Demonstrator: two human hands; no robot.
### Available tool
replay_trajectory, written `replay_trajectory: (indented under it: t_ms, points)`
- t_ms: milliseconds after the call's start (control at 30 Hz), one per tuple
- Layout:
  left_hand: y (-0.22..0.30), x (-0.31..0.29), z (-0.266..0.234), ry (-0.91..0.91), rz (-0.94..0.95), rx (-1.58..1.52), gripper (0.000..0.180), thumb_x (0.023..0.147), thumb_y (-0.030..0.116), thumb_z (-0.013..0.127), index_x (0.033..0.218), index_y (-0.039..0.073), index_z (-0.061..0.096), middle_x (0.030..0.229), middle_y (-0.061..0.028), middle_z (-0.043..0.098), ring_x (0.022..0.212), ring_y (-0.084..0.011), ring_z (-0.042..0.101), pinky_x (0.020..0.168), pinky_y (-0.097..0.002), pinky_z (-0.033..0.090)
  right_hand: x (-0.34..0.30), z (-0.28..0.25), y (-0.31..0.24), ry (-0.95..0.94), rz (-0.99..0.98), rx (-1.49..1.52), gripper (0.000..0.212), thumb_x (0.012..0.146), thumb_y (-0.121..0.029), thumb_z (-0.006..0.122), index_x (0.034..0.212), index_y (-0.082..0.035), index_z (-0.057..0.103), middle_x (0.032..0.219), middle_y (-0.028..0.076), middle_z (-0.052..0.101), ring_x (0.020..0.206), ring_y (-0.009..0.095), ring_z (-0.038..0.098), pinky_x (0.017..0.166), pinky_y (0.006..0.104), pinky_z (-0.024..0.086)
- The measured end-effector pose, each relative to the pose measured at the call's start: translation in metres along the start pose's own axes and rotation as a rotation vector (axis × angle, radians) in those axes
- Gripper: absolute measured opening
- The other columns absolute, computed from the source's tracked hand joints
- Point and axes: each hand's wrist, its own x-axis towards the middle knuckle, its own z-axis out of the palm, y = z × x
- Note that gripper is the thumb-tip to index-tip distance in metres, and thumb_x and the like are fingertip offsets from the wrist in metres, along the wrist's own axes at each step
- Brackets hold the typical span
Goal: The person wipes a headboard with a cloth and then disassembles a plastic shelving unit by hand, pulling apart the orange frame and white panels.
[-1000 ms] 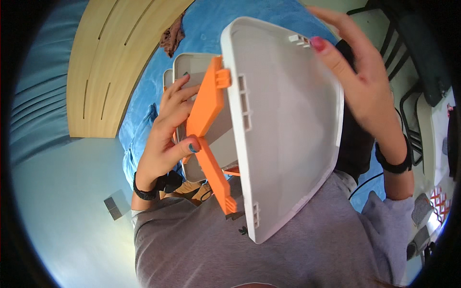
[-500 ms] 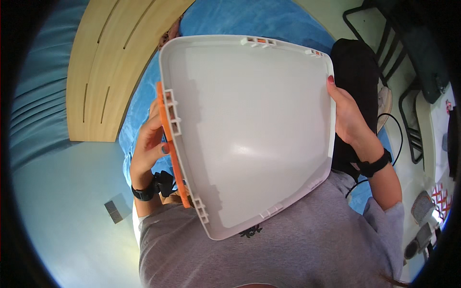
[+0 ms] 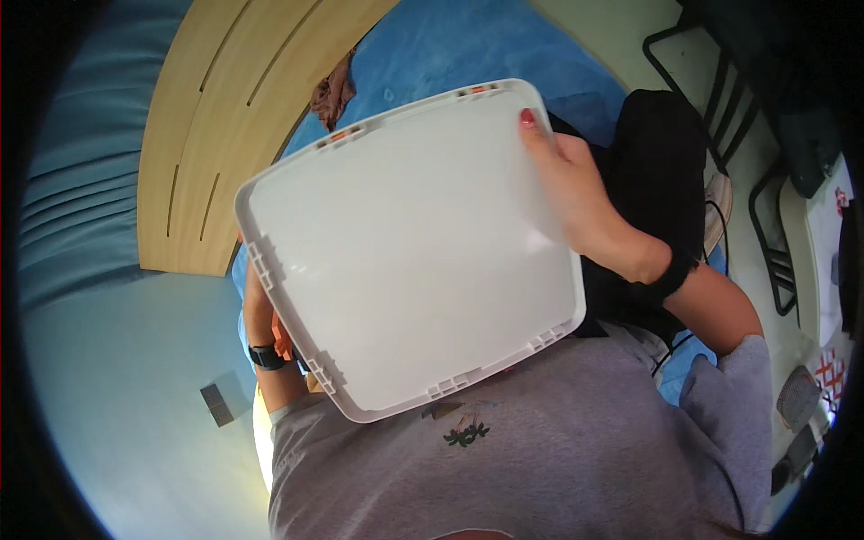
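Panel (image 3: 409, 252): right hand (image 3: 580, 202) gripping right edge, left hand (image 3: 256, 295) mostly behind.

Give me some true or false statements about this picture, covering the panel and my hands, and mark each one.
1. Your right hand holds the white panel. True.
2. The panel is round. False: it is four-sided with rounded corners.
3. Your left hand is mostly hidden behind the panel. True.
4. Neither wrist wears anything. False: a dark band circles the left one, and another the right.
5. Your grey shirt has a dark print below the panel. True.
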Motion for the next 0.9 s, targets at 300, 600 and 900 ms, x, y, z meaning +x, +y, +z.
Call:
replay_trajectory:
  t_ms: [300,600,900]
  points:
    - [-0.001,0.021,-0.019,0.058,0.030,0.022,0.045,0.085,0.022,0.060,0.120,-0.002,0.047,0.107,-0.0085,0.056,0.093,-0.0145,0.055,0.079,-0.0290,0.045,0.012,0.033,0.012,-0.174,-0.109,-0.164,0.060,0.091,-0.046,0.044,0.055,0.003,0.044,0.048,0.006,0.045,0.047,0.012,0.042,0.047,0.0324,0.036]
    - [0.008,-0.004,-0.015,0.112,0.165,0.141,0.031,0.087,0.015,0.057,0.112,-0.003,0.052,0.096,-0.0059,0.059,0.082,-0.0120,0.056,0.072,-0.0261,0.047,0.031,0.041,-0.039,-0.362,-0.332,-0.296,0.049,0.084,-0.043,0.058,0.078,0.005,0.063,0.063,0.012,0.062,0.058,0.017,0.061,0.056,0.0280,0.047]
    - [-0.027,-0.017,0.032,0.321,0.360,0.347,0.024,0.081,-0.002,0.060,0.105,-0.004,0.057,0.085,-0.0036,0.063,0.074,-0.0085,0.056,0.067,-0.0223,0.046,0.034,0.037,-0.137,-0.685,-0.682,-0.557,0.034,0.078,-0.034,0.066,0.078,-0.001,0.061,0.073,0.010,0.060,0.070,0.018,0.058,0.066,0.0319,0.045]
